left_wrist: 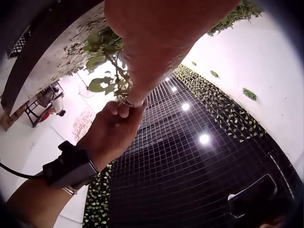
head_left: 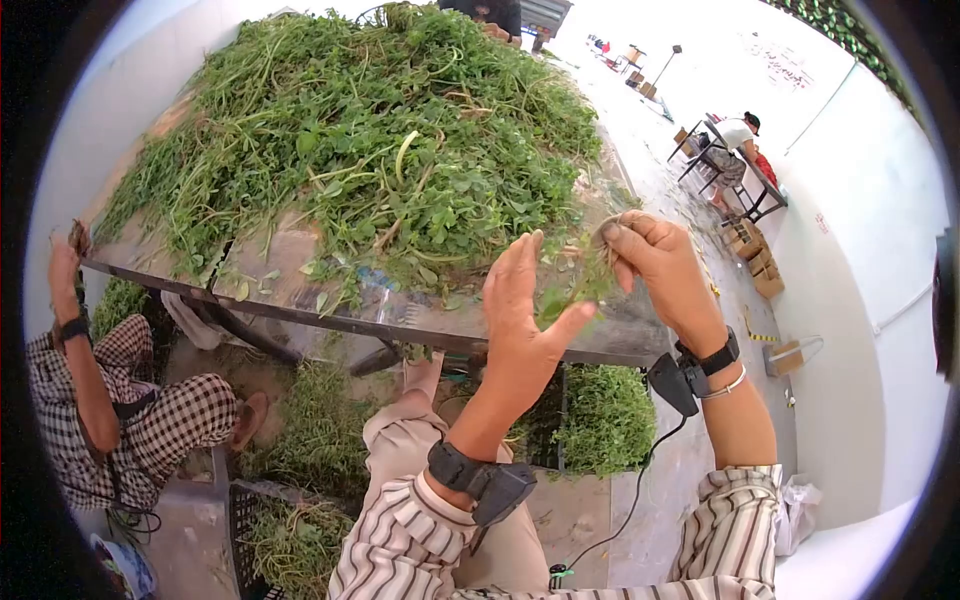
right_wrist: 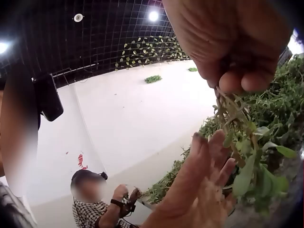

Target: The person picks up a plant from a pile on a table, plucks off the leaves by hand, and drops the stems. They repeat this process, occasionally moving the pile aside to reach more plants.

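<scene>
The worn, dull worktop (head_left: 625,338) is piled with a tangled heap of leafy green stems (head_left: 400,150), and the room is bounded by a smooth white wall (head_left: 850,170). Above the near right corner, a thin-stemmed, oval-leaved sprig (head_left: 575,285) is pinched by the right hand (head_left: 660,262); the left hand (head_left: 522,312) is held unclenched beside it, palm spread. The sprig's upper ends are hidden in that pinch. At the far edge, a person (head_left: 485,12) is mostly cut off.
</scene>
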Tool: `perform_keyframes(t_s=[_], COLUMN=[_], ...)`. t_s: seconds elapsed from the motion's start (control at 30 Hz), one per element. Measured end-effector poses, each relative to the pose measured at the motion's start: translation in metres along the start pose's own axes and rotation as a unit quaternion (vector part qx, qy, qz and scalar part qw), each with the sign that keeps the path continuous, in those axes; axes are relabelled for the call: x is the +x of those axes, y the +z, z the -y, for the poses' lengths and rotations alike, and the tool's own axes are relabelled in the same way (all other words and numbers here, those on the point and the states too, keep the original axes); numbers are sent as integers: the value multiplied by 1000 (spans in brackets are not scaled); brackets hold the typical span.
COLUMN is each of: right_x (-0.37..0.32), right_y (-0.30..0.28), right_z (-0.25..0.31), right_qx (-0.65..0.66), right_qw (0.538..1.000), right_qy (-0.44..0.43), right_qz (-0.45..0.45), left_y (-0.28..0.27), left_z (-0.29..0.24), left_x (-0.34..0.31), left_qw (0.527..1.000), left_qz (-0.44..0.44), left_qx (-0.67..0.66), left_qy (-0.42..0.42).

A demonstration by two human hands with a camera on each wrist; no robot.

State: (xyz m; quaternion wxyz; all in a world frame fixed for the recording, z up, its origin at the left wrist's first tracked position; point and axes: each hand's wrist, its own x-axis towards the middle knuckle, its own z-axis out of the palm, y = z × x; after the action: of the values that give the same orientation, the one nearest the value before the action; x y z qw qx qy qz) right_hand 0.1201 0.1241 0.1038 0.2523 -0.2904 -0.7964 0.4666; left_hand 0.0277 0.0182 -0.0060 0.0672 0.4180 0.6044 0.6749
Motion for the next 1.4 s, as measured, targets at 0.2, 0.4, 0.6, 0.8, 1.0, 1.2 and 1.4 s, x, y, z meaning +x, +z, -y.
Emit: perform_keyframes(t_s=[0.2, 0.4, 0.6, 0.8, 1.0, 1.2, 1.4], right_x=[-6, -6, -10, -15, -26, -44, -70], right_y=[15, 14, 14, 15, 17, 24, 21], right_z=[-3, -9, -18, -24, -20, -14, 0], right_qx=[-13, -39, -44, -7, -15, -118, -142], right_qw=[999, 999, 999, 999, 998, 988, 965], right_qy=[6, -11, -17, -16, -25, -86, -184], right_qz=[40, 30, -9, -34, -48, -43, -123], left_y=[4, -1, 2, -1, 1, 4, 3], left_z=[0, -1, -1, -3, -1, -1, 22], left_x=[-5, -5, -5, -4, -7, -8, -6], left_qw=[971, 948, 849, 815, 853, 942, 854], left_qz=[91, 171, 167, 153, 143, 136, 65], left_qx=[-190, -226, -433, -478, -422, -249, -368], left_qy=[-109, -143, -252, -291, -273, -179, -362])
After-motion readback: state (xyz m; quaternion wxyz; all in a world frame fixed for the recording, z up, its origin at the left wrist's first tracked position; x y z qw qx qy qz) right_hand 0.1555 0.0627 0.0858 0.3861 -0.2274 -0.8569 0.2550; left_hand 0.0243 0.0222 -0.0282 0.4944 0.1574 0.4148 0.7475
